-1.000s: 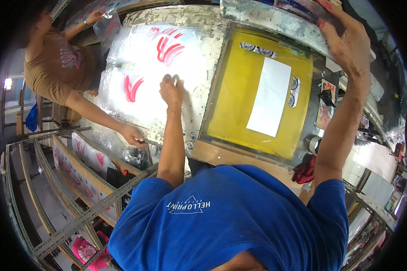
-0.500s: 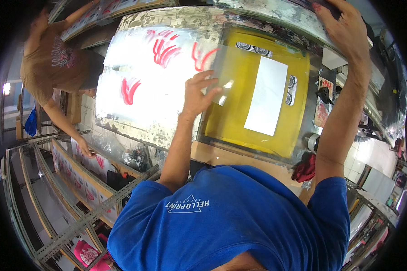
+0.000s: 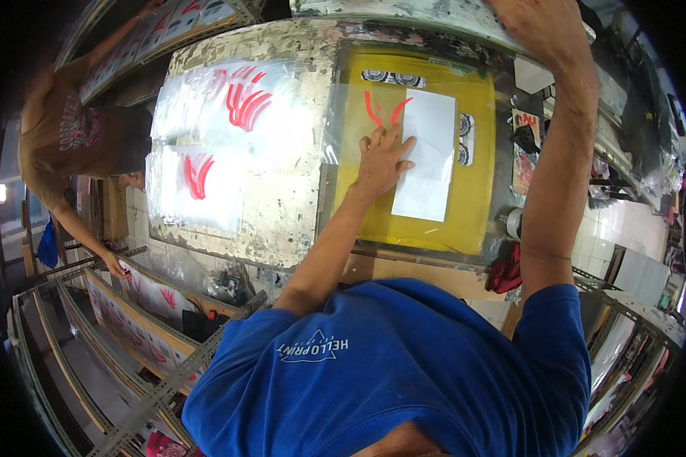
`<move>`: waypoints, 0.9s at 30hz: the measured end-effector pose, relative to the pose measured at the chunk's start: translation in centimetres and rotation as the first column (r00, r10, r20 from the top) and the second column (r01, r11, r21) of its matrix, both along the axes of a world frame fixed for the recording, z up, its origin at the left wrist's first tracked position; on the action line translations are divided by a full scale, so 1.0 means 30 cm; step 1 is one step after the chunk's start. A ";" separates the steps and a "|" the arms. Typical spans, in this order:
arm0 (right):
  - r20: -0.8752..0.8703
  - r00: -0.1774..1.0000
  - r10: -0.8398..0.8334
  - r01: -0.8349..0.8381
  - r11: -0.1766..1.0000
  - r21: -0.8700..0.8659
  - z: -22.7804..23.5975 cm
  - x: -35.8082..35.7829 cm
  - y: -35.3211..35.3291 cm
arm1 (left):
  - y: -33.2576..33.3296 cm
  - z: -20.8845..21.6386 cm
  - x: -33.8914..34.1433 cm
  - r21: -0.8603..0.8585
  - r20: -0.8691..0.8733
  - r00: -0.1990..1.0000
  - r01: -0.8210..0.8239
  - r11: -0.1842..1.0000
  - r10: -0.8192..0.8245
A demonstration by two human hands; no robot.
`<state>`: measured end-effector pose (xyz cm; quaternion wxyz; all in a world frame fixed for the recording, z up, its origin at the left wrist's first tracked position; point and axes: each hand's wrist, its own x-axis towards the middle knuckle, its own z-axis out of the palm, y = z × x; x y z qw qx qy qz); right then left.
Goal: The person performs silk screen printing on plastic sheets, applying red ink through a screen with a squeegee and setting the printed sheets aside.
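My left hand [image 3: 385,158] lies with fingers spread on a clear plastic sheet [image 3: 349,135] with red brush-like strokes. Part of the sheet overlaps a white rectangular paper [image 3: 425,190] on a yellow panel [image 3: 373,221]. Black-and-white printed strips [image 3: 465,140] lie near the paper's right side and above it. At the upper right, my right hand [image 3: 545,30] is at a long, paint-stained pale frame [image 3: 434,17] along the far edge. Its fingertips run out of the picture, so its grip is hidden.
More clear sheets with red strokes [image 3: 198,202] cover the worn board [image 3: 282,236] on the left. A co-worker in a brown shirt [image 3: 61,145] reaches toward a slatted rack [image 3: 129,327] at lower left. A dark red cloth [image 3: 504,270] hangs by the panel's near right corner.
My left hand has carried the red-stroked sheet rightward from the worn board onto the yellow panel and paper, its fingers now spread over it. The view has shifted slightly; my right hand stays at the frame.
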<state>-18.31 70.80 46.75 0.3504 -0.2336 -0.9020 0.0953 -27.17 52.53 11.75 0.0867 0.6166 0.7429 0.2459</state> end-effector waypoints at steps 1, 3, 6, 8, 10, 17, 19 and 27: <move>0.003 1.000 -0.006 0.006 1.000 0.008 -0.002 0.005 0.004 | 0.014 0.001 0.002 0.002 0.004 1.000 0.006 1.000 -0.006; -0.019 1.000 0.020 -0.020 1.000 -0.020 -0.032 0.006 0.090 | 0.040 0.004 0.002 0.011 -0.013 1.000 0.013 1.000 -0.013; -0.038 0.998 0.043 -0.044 0.999 -0.019 -0.040 0.001 0.095 | 0.054 0.000 -0.005 0.021 -0.047 0.999 0.005 1.000 -0.004; -0.014 0.999 0.050 -0.052 0.989 -0.135 0.030 0.016 0.005 | 0.055 -0.002 -0.004 0.027 -0.038 0.999 0.006 1.000 -0.005; -0.002 0.999 0.034 -0.034 0.995 -0.092 0.041 0.018 -0.027 | 0.057 0.000 0.005 0.039 -0.018 1.000 0.013 0.999 -0.012; 0.047 0.999 -0.004 0.007 0.997 -0.072 -0.020 -0.002 0.082 | 0.059 -0.005 0.019 0.035 -0.026 1.000 0.012 0.999 -0.011; 0.034 0.999 0.014 -0.012 0.999 -0.048 -0.024 0.000 0.084 | 0.060 -0.004 0.021 0.043 -0.035 0.999 0.009 0.999 -0.008; 0.028 0.999 0.028 -0.027 0.999 -0.035 -0.028 0.007 0.082 | 0.061 -0.006 0.021 0.079 -0.031 0.999 0.016 0.997 -0.014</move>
